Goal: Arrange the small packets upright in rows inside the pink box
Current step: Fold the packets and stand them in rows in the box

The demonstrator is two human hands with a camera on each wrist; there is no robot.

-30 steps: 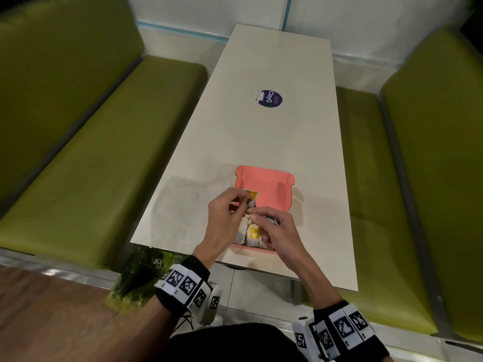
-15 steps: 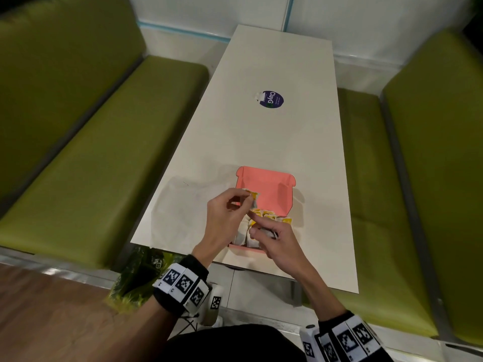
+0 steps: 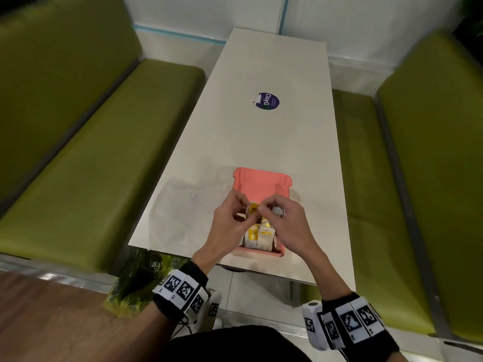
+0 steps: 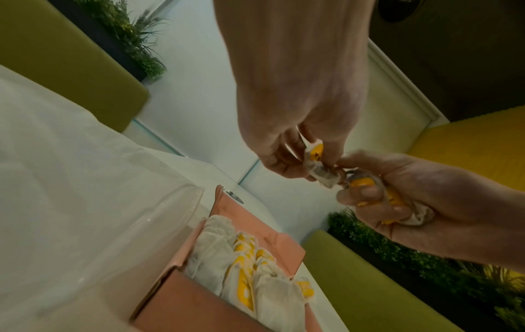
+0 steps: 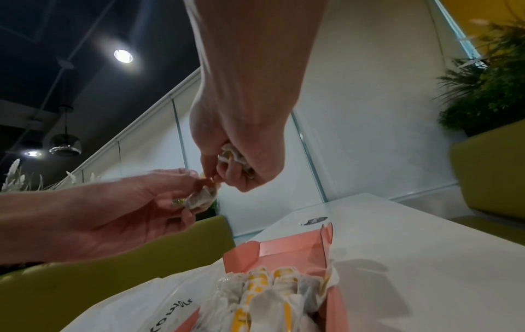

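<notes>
Above the open pink cardboard box, both hands meet in the air. The left hand pinches a small white packet with a yellow label between thumb and fingertips, and the right hand touches that same packet with its thumb and forefinger while its other fingers curl round a crumpled bunch of white and yellow packets pressed into the palm. The box sits near the front edge of the long white tabletop, its lid flap standing up on the far side. Its near half holds more white packets with yellow labels, standing upright side by side in rows; the far half shows bare pink floor. Just left of the box lies a thin clear plastic bag, flat on the tabletop. Farther along the tabletop is a round dark purple sticker. Green padded bench seats run along both sides.
</notes>
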